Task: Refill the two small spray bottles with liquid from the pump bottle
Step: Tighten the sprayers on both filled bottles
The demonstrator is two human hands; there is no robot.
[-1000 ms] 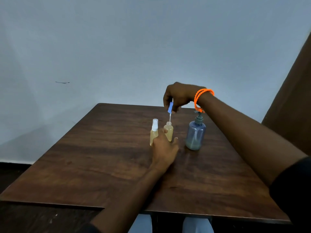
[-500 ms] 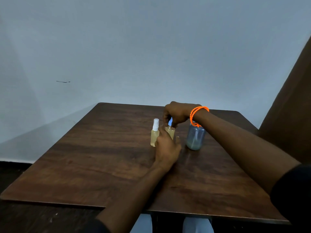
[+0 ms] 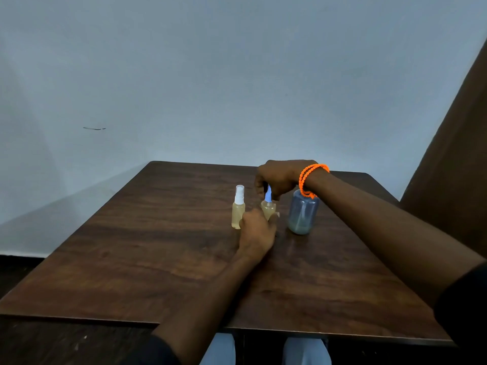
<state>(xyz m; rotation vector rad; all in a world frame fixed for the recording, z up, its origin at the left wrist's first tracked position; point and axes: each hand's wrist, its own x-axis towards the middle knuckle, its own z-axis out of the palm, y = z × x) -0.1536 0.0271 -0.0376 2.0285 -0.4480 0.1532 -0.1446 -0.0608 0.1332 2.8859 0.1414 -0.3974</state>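
On the dark wood-grain table (image 3: 147, 259), furthest left of the row, stands the small clear spray bottle with the white spray top (image 3: 238, 208), upright, pale yellow liquid inside, nobody holding it. Just beside it, the left hand (image 3: 257, 233) comes up from below, fingers curled round the lower body of the second small clear bottle of yellow liquid (image 3: 268, 208), holding it upright on the table. Above it, the right hand (image 3: 279, 179) reaches over from the right, fingertips pinching the blue spray top (image 3: 268, 194) right at that bottle's neck; whether the top is fully seated I cannot tell. An orange beaded bracelet (image 3: 311, 177) circles the right wrist. Furthest right, the translucent grey-blue pump bottle (image 3: 301, 216) stands near the held bottle, its pump head hidden behind the wrist.
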